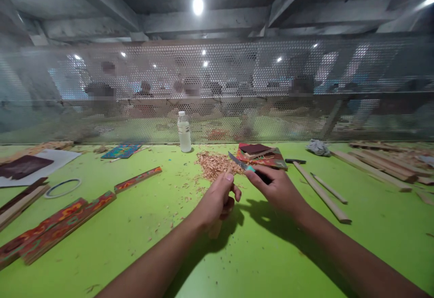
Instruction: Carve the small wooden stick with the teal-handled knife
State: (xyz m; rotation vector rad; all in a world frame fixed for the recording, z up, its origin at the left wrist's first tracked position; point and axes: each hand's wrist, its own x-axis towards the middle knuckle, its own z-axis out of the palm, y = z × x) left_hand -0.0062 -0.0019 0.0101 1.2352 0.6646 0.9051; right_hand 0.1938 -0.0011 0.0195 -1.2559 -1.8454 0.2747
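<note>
Just right of the frame's centre, the right hand (280, 189) has its fingers closed around the handle of a small knife (244, 166), whose blade points up and left toward a heap of wood shavings (214, 164) on the green surface (142, 225). Beside it, at centre, the left hand (217, 201) is curled shut around a small pale piece of wood (215, 230), which shows only below the palm; the thumb tip sits close to the blade. Behind the shavings, in the upper middle, a clear plastic bottle (184, 131) stands upright with its white cap on and holds a pale liquid to somewhere near the shoulder; the exact level is hard to read. Right of the heap lies a stack of patterned sheets (262, 155) with a dark one on top. Plain wooden sticks (320, 192) lie to the right of the hands, and painted strips (64, 223) run across the lower left, with a thin ring (63, 187) above them. A perforated screen (237, 85) closes the far edge.
</note>
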